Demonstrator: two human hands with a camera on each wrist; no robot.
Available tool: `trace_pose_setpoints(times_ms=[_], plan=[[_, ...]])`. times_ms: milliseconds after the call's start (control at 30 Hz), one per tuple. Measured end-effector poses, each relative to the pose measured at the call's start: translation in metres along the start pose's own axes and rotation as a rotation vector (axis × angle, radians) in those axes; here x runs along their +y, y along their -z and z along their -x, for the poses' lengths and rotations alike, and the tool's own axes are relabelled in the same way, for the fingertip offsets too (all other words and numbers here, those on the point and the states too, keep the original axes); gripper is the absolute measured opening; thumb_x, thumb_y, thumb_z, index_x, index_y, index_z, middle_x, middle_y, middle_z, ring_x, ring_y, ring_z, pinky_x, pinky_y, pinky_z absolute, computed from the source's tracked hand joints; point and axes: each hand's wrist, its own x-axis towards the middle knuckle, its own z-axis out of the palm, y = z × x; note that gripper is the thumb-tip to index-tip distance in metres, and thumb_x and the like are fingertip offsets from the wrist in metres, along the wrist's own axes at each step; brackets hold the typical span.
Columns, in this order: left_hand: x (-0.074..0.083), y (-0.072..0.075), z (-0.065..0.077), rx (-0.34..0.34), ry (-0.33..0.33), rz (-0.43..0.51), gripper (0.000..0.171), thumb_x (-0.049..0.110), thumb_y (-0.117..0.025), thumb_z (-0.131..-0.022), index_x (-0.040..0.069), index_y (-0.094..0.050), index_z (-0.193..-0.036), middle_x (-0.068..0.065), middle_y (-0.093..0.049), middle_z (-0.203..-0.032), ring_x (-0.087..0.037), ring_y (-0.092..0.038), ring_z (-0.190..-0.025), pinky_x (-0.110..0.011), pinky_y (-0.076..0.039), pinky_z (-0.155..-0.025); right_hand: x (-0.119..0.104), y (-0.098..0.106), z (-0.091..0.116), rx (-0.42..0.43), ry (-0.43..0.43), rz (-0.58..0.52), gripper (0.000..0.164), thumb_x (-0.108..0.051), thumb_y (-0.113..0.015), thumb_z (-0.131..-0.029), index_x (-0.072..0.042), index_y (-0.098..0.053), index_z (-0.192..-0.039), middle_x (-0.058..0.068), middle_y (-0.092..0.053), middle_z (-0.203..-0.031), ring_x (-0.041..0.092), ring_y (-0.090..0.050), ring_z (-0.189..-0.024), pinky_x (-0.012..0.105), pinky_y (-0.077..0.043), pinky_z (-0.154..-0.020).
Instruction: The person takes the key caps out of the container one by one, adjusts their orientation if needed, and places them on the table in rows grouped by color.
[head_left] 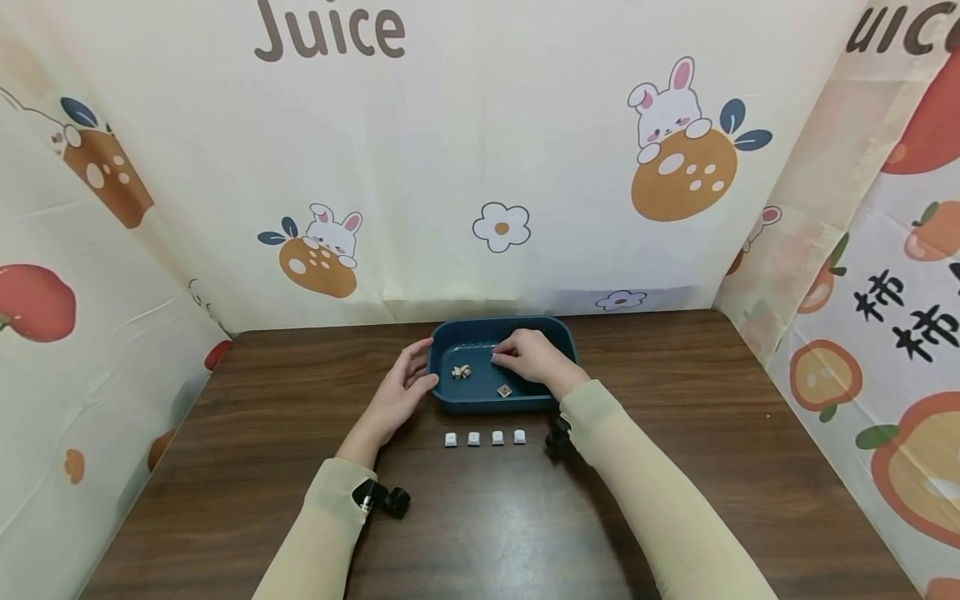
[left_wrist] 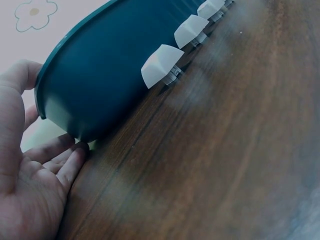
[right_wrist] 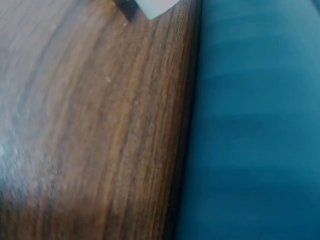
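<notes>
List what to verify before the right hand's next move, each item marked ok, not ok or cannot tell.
1. Left hand at the tray: ok, fingers touch its left end.
2. Tray flat on the table: ok, it appears to sit level.
3. Right hand inside the tray's outline: ok, fingertips are over the floor of it.
4. Right hand's hold: cannot tell, anything at its fingertips is too small to make out.
5. White caps lined up: ok, four in a row, spaced apart, in front of the tray.
6. Brown pieces gathered together: not ok, one lies apart.
</notes>
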Motion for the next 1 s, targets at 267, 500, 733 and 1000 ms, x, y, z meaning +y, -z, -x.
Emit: trace_pose_setpoints(times_ms=[267, 500, 733, 1000], plan=[[-0.0019, 0.0001, -0.0002, 0.006, 0.008, -0.006, 0.062, 0.013, -0.060, -0.113, 0.027, -0.036, -0.169, -0.017, -0.044, -0.169, -0.038, -0.045, -0.154, -0.057, -0.038, -0.125, -0.0014, 0.0011, 0.0037, 0.012, 0.007, 0.027, 0.030, -0.018, -0.069, -0.110, -0.002, -0.076, -0.134, 0.014, -0.074, -0.127, 0.029, -0.069, -0.116, 0.046, -0.059, -0.101], [-0.0015, 0.0004, -0.0019, 0.001, 0.000, -0.002, 0.062, 0.014, -0.061, -0.113, 0.026, -0.036, -0.169, -0.016, -0.043, -0.170, -0.038, -0.044, -0.155, -0.057, -0.037, -0.126, -0.0002, 0.0024, 0.0056, 0.053, 0.019, -0.013, 0.017, -0.012, -0.075, -0.105, -0.005, -0.076, -0.121, 0.012, -0.069, -0.118, 0.027, -0.069, -0.104, 0.044, -0.060, -0.095], [-0.0013, 0.0008, -0.0028, 0.004, 0.004, -0.011, 0.063, 0.012, -0.060, -0.112, 0.025, -0.036, -0.169, -0.016, -0.043, -0.170, -0.037, -0.044, -0.155, -0.057, -0.037, -0.125, -0.0014, 0.0022, 0.0040, 0.029, -0.004, -0.039, 0.012, -0.008, -0.077, -0.103, -0.008, -0.074, -0.114, 0.009, -0.070, -0.113, 0.025, -0.070, -0.102, 0.042, -0.061, -0.096], [-0.0003, 0.0014, -0.0024, 0.015, 0.013, -0.002, 0.062, 0.011, -0.061, -0.112, 0.028, -0.038, -0.168, -0.015, -0.046, -0.168, -0.036, -0.046, -0.154, -0.056, -0.040, -0.124, -0.0002, 0.0014, 0.0006, -0.002, -0.013, -0.044, 0.021, -0.011, -0.079, -0.102, -0.006, -0.074, -0.122, 0.010, -0.072, -0.114, 0.025, -0.072, -0.103, 0.042, -0.061, -0.097]])
